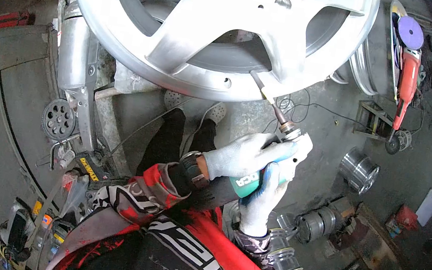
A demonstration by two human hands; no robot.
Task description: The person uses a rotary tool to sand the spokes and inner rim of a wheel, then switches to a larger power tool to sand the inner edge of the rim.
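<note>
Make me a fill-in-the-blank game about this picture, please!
1. The left hand and right hand both wear white ____.
2. The teal tool they hold has its tip against the big silver ____.
3. The disc on the red angle grinder is ____.
Missing words: gloves; wheel; purple.

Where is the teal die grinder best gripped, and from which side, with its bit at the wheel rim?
On the thick teal body of the die grinder, coming from the rear, behind the collet. Its slim bit points away toward the wheel rim, so the front end should probably stay clear. The left hand and right hand both wrap the body there.
</note>
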